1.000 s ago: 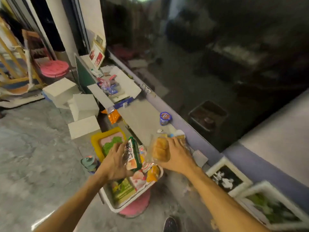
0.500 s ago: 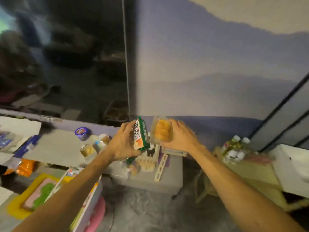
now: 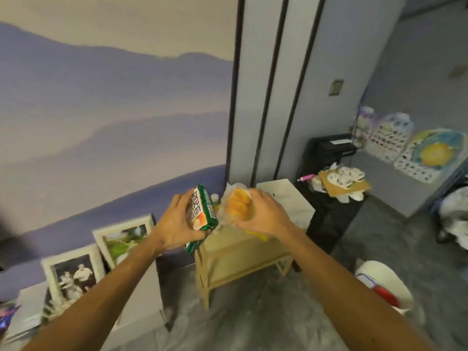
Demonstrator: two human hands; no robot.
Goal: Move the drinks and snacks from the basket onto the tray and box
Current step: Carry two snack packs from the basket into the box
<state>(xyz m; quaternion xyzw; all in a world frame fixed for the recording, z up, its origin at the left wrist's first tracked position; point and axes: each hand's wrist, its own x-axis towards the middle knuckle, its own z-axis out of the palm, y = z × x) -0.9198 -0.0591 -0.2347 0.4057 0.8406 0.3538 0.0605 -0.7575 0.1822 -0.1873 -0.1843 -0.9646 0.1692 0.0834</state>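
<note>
- Wall painted with soft purple mountain ridges [image 3: 101, 110] now fills the view behind the small pale wooden table [image 3: 235, 249]; a second ago the head camera looked down on the basket and the grey ledge by the dark window, so the person has turned right and away from the basket, which is out of sight.
- The pale wooden table stands low and just ahead, directly under both hands. It looks like the drop-off spot, though no tray or box can be made out on it, since the hands and packets cover most of its top.
- White-framed pictures [image 3: 121, 239] lean on the wall to the left of the table; a white box [image 3: 288, 198] sits to the right of it, and a black stand [image 3: 326, 153] beyond that.
- The left hand [image 3: 174, 221] is curled tightly round a green-edged snack packet with orange print [image 3: 201, 214], held on end above the table's left corner.
- The right hand [image 3: 263, 214] is closed round a clear bag of golden bread rolls [image 3: 236, 206], above the table's back edge, just beside the packet.
- Both snacks have left the basket and hang in the air; judged from this, the carry is nearly done and setting them down remains.
</note>
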